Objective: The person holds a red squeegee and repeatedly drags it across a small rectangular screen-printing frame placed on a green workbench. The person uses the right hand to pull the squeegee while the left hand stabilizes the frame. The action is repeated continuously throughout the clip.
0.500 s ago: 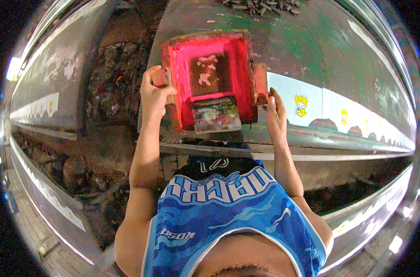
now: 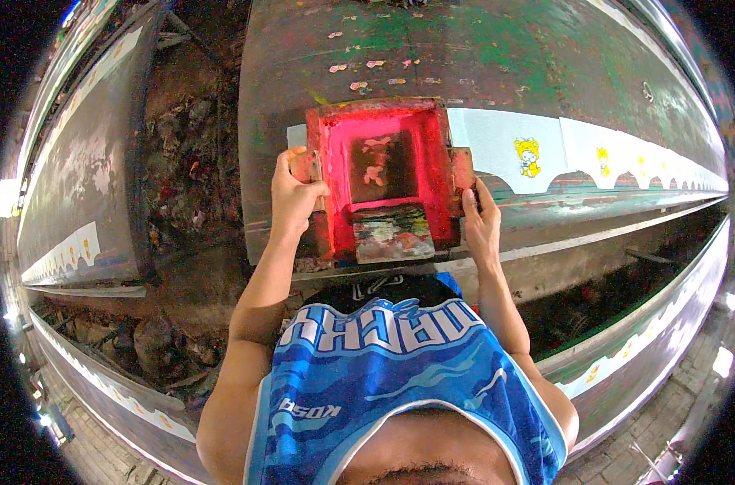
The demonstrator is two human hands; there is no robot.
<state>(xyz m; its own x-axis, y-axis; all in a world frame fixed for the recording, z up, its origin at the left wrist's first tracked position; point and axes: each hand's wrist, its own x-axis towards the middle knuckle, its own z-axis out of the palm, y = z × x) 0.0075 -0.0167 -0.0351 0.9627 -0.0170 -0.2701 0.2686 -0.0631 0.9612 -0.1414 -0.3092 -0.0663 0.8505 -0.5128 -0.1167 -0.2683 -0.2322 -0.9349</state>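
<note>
A screen-printing frame (image 2: 442, 121) with pink-red ink over its inner walls lies at the near edge of the long table. Its dark mesh (image 2: 391, 153) shows pale, small shapes. A squeegee-like flat block (image 2: 395, 237), smeared with paint, leans on the frame's near side. My left hand (image 2: 294, 194) is closed round the wooden handle on the left side. My right hand (image 2: 482, 214) grips the handle (image 2: 462, 168) on the right, thumb on the near side. White cloth pieces (image 2: 497, 129) peek out on both sides of the frame; those to the right carry a yellow cartoon figure.
The long dark table (image 2: 529, 65) bears green and pink paint stains. A row of printed white pieces runs along its near edge to the right. To the left, beyond a gap with dark debris (image 2: 191, 153), stands another table (image 2: 84, 162) with printed pieces.
The frame, with both hands on it, now sits lower and slightly right in view, over the row of cloth. A bit of white cloth now shows at its left. My view has shifted too.
</note>
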